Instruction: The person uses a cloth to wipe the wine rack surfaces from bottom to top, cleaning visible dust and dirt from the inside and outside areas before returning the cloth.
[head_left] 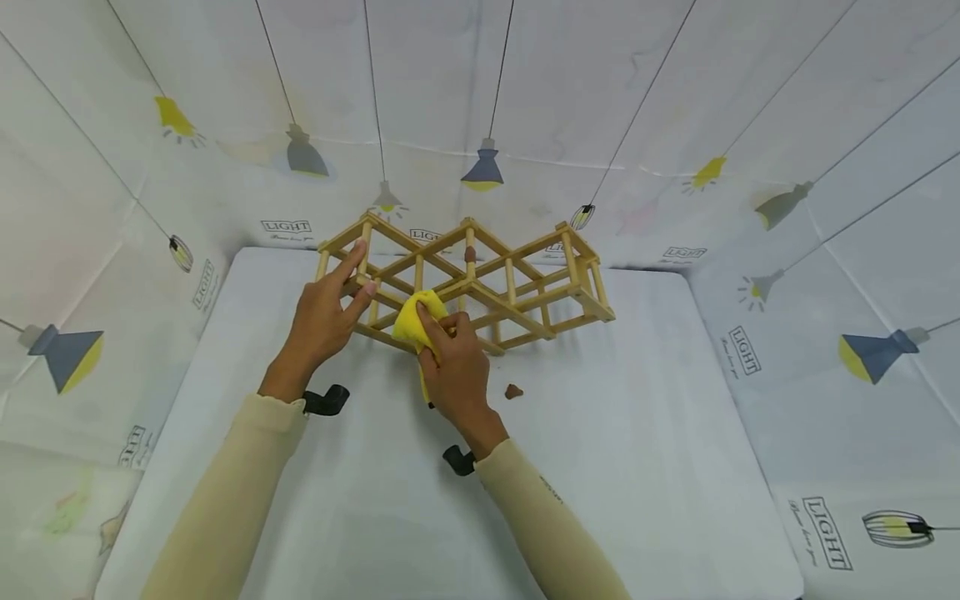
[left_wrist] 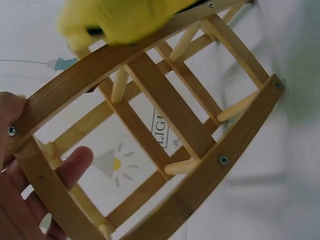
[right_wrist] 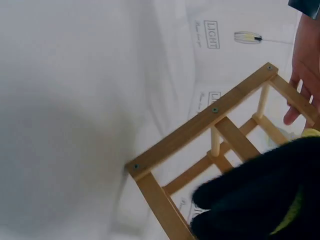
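Observation:
A wooden lattice rack (head_left: 480,275) stands on the white table (head_left: 637,433). My left hand (head_left: 333,304) holds its left end, index finger along the top rail and thumb against a slat. In the left wrist view the palm (left_wrist: 25,200) lies behind a slat of the rack (left_wrist: 170,110). My right hand (head_left: 450,354) grips a yellow cloth (head_left: 416,321) and presses it on the rack's front rail. The cloth (left_wrist: 120,17) shows at the top of the left wrist view. In the right wrist view, the rack (right_wrist: 210,115) and left fingers (right_wrist: 302,70) are visible.
A small brown lump (head_left: 513,391) lies on the table right of my right hand; another (head_left: 470,254) sits on the rack's middle. Printed white sheets (head_left: 825,250) wall in the table at the back and both sides. Black wrist straps (head_left: 326,400) are on both arms.

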